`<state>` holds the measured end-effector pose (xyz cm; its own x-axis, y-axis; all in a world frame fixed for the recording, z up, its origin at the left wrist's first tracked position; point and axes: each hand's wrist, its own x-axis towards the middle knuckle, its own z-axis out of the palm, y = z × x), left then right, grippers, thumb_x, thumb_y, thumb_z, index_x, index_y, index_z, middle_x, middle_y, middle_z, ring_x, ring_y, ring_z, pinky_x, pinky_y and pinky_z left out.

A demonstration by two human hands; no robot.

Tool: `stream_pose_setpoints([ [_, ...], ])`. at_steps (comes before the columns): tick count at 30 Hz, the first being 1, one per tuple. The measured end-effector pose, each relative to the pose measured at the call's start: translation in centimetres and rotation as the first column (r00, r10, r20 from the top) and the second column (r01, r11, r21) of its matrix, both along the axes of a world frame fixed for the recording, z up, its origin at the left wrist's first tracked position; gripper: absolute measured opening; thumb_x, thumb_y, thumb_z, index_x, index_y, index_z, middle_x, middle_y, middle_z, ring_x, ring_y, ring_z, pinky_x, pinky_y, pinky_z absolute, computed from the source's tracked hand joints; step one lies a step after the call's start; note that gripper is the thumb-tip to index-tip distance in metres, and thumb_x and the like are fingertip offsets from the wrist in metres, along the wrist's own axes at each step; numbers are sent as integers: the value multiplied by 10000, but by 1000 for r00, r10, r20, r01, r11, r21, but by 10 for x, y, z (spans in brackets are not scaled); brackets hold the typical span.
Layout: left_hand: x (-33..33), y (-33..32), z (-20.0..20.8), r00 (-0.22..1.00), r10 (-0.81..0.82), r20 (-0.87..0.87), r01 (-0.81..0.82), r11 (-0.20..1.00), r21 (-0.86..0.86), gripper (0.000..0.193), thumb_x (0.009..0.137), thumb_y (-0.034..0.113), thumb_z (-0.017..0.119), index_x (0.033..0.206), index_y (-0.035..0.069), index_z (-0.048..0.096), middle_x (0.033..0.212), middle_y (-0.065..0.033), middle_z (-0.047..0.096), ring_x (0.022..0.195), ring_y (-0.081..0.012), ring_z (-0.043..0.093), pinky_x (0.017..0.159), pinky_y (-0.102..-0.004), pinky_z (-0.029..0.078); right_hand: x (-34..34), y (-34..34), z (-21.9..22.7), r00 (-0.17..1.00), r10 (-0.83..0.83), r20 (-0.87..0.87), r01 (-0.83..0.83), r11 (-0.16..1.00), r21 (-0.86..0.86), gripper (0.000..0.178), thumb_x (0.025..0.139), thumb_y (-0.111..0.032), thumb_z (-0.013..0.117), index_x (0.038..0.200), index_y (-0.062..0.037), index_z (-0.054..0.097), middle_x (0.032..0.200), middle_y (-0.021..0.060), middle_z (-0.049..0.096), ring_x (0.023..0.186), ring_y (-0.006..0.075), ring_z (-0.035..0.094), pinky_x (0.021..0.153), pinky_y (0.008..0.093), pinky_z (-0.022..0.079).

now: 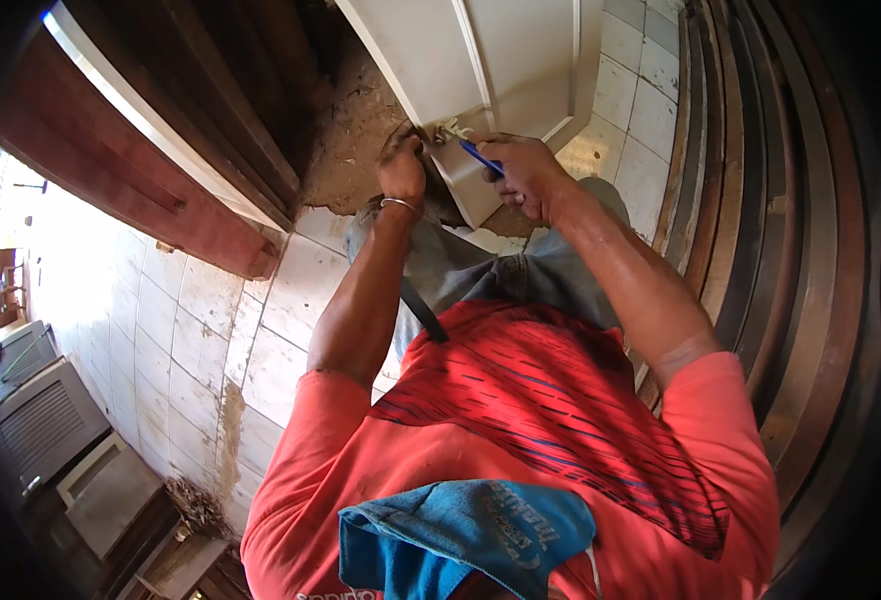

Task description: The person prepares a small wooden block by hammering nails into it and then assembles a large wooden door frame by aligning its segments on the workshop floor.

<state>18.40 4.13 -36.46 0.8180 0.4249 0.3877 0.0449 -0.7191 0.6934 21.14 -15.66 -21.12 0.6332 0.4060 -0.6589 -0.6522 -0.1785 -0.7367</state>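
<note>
A white panelled door (531, 70) stands in front of me, its lower corner between my knees. Pale, brass-coloured hardware (449, 130), like a handle or lock, sits near the door's edge. My right hand (526, 170) is closed round a slim blue-handled tool (479, 156), whose front end points at this hardware; its tip cannot be made out. On the other side, my left hand (401, 172) is closed beside the door's edge. Its fingertips are up against the edge, and whatever they hold is hidden.
Long wooden boards (761, 200) stand along the right. At the left are a reddish-brown wooden panel (131, 150) and white tiles (196, 340). Louvred panels (46, 420) lie at the lower left. Dark timber (231, 90) and bare brown ground (351, 130) lie beyond my left hand.
</note>
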Motion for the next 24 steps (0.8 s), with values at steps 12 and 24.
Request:
stream_pose_setpoints([
  [12, -5, -23, 48, 988, 124, 87, 43, 320, -946, 281, 853, 80, 541, 1109, -4, 623, 872, -63, 660, 766, -149, 620, 695, -258, 495, -10, -13, -13, 732, 220, 645, -34, 957, -289, 347, 852, -190, 616, 1149, -10, 628, 726, 82, 652, 622, 143, 605, 621, 295, 493],
  [24, -42, -66, 21, 935, -341, -96, -8, 251, -968, 410, 933, 132, 512, 1319, 5, 454, 1175, -119, 591, 1019, -213, 606, 900, -334, 493, -44, -44, -69, 743, 164, 648, 87, 937, -337, 345, 828, -246, 626, 1103, -39, 655, 1039, 208, 666, 953, 323, 653, 863, 376, 497],
])
